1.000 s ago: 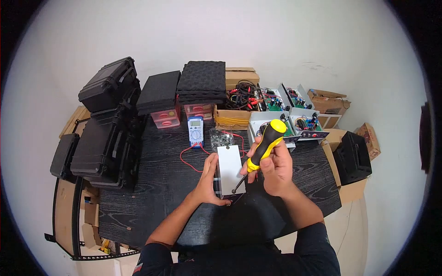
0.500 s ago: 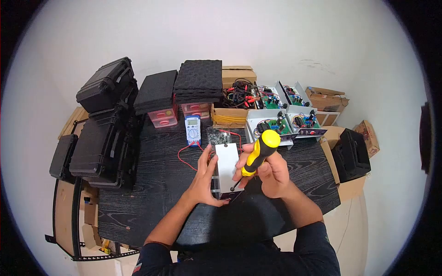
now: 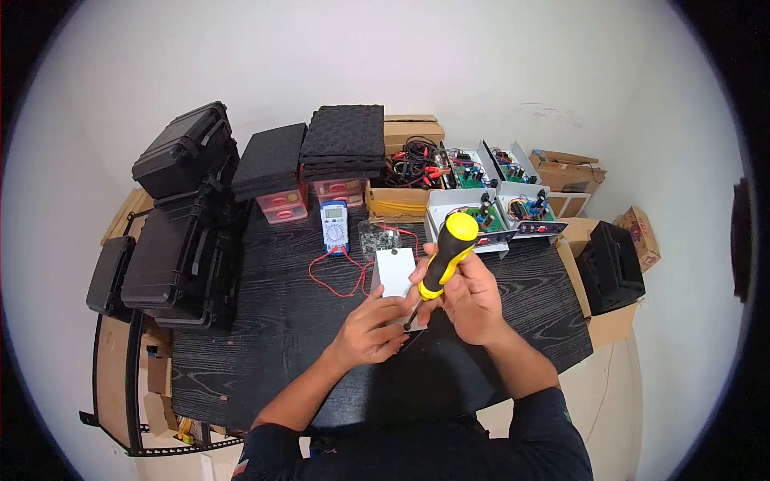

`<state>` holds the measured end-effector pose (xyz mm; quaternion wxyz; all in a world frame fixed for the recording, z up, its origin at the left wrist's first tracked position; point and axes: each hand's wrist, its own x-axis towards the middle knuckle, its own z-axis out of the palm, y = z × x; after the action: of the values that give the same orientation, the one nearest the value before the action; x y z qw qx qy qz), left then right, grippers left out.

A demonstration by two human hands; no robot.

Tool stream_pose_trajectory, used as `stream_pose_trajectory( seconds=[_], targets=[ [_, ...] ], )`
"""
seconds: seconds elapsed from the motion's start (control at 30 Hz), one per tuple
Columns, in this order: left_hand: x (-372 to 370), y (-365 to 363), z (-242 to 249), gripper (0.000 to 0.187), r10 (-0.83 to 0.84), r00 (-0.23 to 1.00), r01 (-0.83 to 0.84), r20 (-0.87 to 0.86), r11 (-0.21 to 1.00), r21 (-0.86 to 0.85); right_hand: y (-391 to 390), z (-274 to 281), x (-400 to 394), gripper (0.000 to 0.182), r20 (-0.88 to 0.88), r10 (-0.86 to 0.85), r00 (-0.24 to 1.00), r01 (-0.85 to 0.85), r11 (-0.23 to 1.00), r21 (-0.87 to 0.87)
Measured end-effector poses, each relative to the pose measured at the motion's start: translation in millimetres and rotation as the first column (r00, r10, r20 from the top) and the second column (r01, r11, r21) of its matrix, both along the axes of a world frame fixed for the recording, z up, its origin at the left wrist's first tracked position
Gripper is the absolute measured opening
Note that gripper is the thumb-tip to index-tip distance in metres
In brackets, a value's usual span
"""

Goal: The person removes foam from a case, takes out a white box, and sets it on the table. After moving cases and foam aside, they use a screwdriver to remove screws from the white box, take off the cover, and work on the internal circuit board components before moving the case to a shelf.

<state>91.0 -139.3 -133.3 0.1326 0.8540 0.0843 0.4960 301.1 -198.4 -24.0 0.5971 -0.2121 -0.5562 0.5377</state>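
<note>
The right hand (image 3: 472, 301) had its fingers wrapped around the screwdriver (image 3: 447, 255), the tip at the near end of the white box (image 3: 395, 272) over the desk (image 3: 269, 329); the left hand (image 3: 370, 330) lay there half-curled — grip unclear. Holding the screwdriver square and the box steady seemed wise.

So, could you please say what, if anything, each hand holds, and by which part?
The right hand holds the screwdriver by its yellow-and-black handle. The left hand is over the white box's near end; its hold cannot be told.
</note>
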Motion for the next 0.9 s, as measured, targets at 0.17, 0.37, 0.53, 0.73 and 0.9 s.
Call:
stream_pose_trajectory(
  seconds=[0.17, 0.37, 0.53, 0.73, 0.9],
  targets=[
    [0, 2, -6, 0.019, -0.015, 1.0, 0.015, 0.006, 1.0, 0.001, 1, -9, 6, 0.048, 0.048, 0.014, 0.999, -0.017, 0.999, 0.05],
    [0, 1, -7, 0.022, -0.011, 1.0, 0.011, 0.02, 1.0, -0.007, 2, 7, -1, 0.054, -0.118, 0.06, 0.991, -0.07, 0.995, -0.078],
    [-1, 2, -9, 0.023, -0.024, 0.999, 0.024, 0.034, 0.999, -0.02, 2, -6, 7, 0.055, 0.084, 0.017, 0.996, -0.019, 1.0, 0.018],
    [1, 2, -11, 0.026, -0.034, 0.997, 0.036, 0.072, 0.999, -0.028, 7, 2, 4, 0.054, -0.119, 0.123, 0.985, -0.128, 0.991, -0.033],
    [2, 3, -15, 0.027, -0.04, 0.995, 0.043, 0.091, 0.999, -0.031, 5, -5, 8, 0.051, 0.068, 0.028, 0.997, -0.035, 0.993, 0.109]
  ],
)
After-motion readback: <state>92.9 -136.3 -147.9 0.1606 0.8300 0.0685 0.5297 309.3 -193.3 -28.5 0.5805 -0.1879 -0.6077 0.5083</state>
